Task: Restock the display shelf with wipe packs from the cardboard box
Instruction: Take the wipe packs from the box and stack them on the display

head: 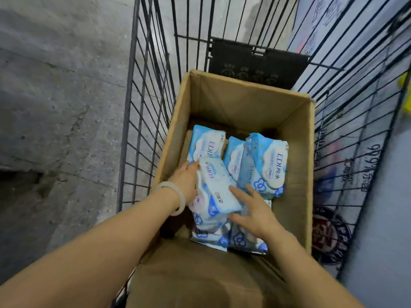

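From the head camera, both bare forearms reach forward and down into an open cardboard box point(240, 103) that sits inside a black wire cart point(146, 90). The left hand point(185, 182), a pale bangle point(175, 197) round its wrist, lies along the left edge of a blue-and-white wipe pack point(216, 186); its fingers point away from the person and curl round the pack's far left corner, gripping it. The right hand point(253, 212) comes in from the lower right with its back up, fingers spread and nearly straight: the forefinger tip touches the same pack's right side and the thumb lies under its near edge, so this hand is relaxed against the pack rather than clenched on it. The pack rests tilted between the two hands, on top of other packs. Beneath the right hand's palm more wipe packs point(244, 240) lie flat at the near end of the box. Just beyond the left hand's fingertips another pack point(208, 143) leans on the box's left wall, and beyond the right hand's fingertips two upright packs point(265, 165) stand side by side. Left of the left forearm, outside the cart, is grey concrete floor point(55, 107).
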Available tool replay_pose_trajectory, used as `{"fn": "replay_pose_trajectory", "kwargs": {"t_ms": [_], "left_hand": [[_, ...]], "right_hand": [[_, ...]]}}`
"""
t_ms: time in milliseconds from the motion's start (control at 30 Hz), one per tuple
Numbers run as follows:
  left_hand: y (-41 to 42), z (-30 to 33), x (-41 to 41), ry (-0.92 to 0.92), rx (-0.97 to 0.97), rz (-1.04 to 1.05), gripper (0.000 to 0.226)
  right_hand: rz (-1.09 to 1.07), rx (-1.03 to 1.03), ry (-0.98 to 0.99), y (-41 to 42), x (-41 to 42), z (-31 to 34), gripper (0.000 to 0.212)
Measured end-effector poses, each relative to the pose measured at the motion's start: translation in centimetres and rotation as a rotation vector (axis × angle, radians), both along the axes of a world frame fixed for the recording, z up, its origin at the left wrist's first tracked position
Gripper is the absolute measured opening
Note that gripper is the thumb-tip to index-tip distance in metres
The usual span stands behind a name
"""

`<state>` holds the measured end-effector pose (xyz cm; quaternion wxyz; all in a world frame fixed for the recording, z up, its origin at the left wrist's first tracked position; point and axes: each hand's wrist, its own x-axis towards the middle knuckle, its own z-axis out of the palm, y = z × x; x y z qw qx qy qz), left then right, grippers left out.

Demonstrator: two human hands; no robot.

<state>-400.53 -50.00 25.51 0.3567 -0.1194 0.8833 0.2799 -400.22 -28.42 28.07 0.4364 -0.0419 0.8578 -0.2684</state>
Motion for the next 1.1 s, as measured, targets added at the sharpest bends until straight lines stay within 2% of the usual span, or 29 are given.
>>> {"fn": "replay_pose_trajectory", "kwargs": {"t_ms": [100, 333, 400, 467, 567, 700, 800, 867, 933, 967, 1000, 1067, 1100], "left_hand": [[0.5, -1.2, -1.4, -0.091, 0.055, -0.054, 0.083], [0.0, -1.0, -4.3, -0.366, 0.047, -0.102, 0.123], [0.0, -1.9, -4.8, -0.441, 0.053, -0.080, 0.131], [0.0, -2.6, -4.9, -0.468, 0.061, -0.061, 0.138], [0.0, -2.8, -5.0, -0.445, 0.112, -0.032, 0.141], [-0.3, -2.6, -4.6, -0.428, 0.262, 0.156, 0.134], [-0.4, -1.6, -3.8, -0.353, 0.334, 0.304, 0.130], [-0.4, -0.6, -3.3, -0.303, 0.355, 0.375, 0.118], [-0.3, 1.1, -3.0, -0.253, 0.419, 0.399, 0.119], [-0.3, 1.8, -3.0, -0.233, 0.473, 0.381, 0.117], [-0.3, 2.7, -3.0, -0.203, 0.513, 0.349, 0.104], [0.0, 5.2, -2.7, -0.126, 0.571, 0.322, 0.062], [0.2, 6.4, -2.5, -0.075, 0.594, 0.345, 0.052]], "right_hand": [[-0.333, -0.045, 0.002, 0.8, -0.5, 0.0, 0.061], [-0.763, -0.032, 0.153, -1.2, 0.9, -1.5, 0.058], [-0.919, -0.143, 0.043, -1.1, 1.5, -1.7, 0.068], [-1.004, -0.296, -0.169, -0.9, 1.7, -1.7, 0.083], [-0.883, -0.292, -0.312, -1.2, 2.2, -2.1, 0.103], [-0.917, -0.237, -0.278, -2.2, 2.0, -3.0, 0.114], [-0.944, -0.281, -0.266, -1.9, 1.6, -2.8, 0.107], [-0.963, -0.358, -0.311, -1.3, 1.3, -2.0, 0.097], [-0.961, -0.409, -0.355, -0.7, 0.4, -0.4, 0.083], [-0.936, -0.418, -0.367, -0.4, -0.1, 0.5, 0.083], [-0.899, -0.417, -0.368, -0.2, -0.8, 1.4, 0.086], [-0.815, -0.413, -0.362, 0.0, -2.3, 3.6, 0.087], [-0.767, -0.415, -0.350, 0.1, -3.0, 4.8, 0.088]]}}
